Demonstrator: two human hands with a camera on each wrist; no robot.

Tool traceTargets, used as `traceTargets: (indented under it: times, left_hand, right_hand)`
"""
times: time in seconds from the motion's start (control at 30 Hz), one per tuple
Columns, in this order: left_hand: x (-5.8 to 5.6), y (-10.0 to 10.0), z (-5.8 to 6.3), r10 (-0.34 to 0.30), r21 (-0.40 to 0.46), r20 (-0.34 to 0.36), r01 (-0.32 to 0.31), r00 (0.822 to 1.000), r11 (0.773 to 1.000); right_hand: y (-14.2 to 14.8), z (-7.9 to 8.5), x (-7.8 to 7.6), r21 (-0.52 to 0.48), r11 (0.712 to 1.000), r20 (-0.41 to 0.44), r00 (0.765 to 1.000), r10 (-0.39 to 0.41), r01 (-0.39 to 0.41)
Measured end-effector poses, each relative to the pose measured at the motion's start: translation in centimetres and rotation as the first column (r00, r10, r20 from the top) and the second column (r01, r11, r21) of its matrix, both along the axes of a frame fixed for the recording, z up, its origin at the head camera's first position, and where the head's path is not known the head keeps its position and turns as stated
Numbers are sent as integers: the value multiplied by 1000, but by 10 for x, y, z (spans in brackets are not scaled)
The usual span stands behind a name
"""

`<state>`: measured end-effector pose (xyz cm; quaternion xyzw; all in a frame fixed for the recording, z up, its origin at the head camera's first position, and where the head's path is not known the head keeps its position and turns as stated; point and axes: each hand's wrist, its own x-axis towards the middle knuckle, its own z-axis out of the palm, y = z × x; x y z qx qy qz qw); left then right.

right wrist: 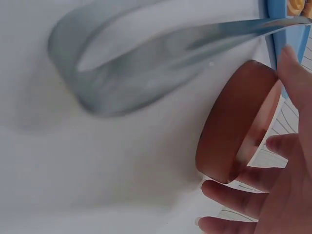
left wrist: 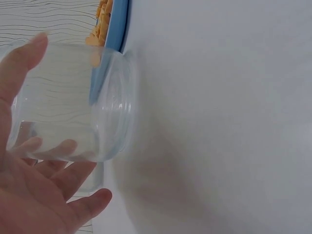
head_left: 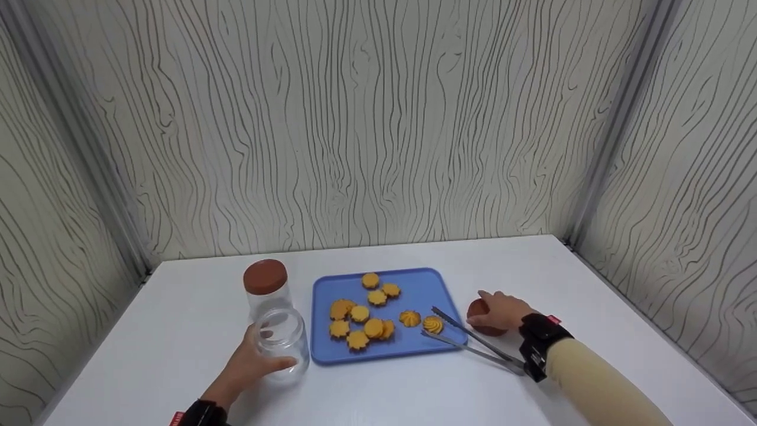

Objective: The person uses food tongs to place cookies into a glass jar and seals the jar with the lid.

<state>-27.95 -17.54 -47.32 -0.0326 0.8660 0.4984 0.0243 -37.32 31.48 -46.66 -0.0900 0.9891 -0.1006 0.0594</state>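
Observation:
Clear and lidless, a plastic jar (head_left: 287, 343) stands upright at the left with my left hand (head_left: 251, 364) around it. My left thumb lies along the near side, and the fingers show through the clear wall. On the right, my right hand (head_left: 502, 310) spans a brown round lid (right wrist: 234, 126) from above. Its thumb is at one edge of the lid and its fingertips are at the opposite edge. Metal tongs (head_left: 479, 349) lie beside that hand, their tips over the blue tray (head_left: 322, 355) near a swirled cookie (head_left: 433, 324).
Several yellow cookies (head_left: 358, 340) lie on the tray, some overlapping. Behind the lidless jar stands another clear jar with a brown lid (head_left: 266, 277). All of this is on a white table (head_left: 378, 390), with wood-patterned walls (head_left: 366, 130) at the back and sides.

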Motion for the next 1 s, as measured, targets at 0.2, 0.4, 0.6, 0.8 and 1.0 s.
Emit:
traceTargets:
  times: [0.2,0.4,0.6,0.8,1.0]
  left_hand:
    - [0,0,1,-7,-6,-3,7,1000,1000]
    - [-2,0,4,-3,8,3,3,1000,1000]
    - [-4,1,5,-1,-18,9,1,1000,1000]
    - [-4,2,5,5,-24,20,-5,1000,1000]
    - [-1,2,1,6,-9,31,-5,1000,1000]
  right_hand:
    - [-2,14,9,-57,998,-148,988,33,-42]
    - [-2,28,18,-77,996,-210,977,21,-38]
    - [2,30,25,-96,995,-221,975,6,-27]
    - [1,31,34,-100,995,-226,974,5,-29]
    - [3,30,42,-108,993,-224,975,14,-39]
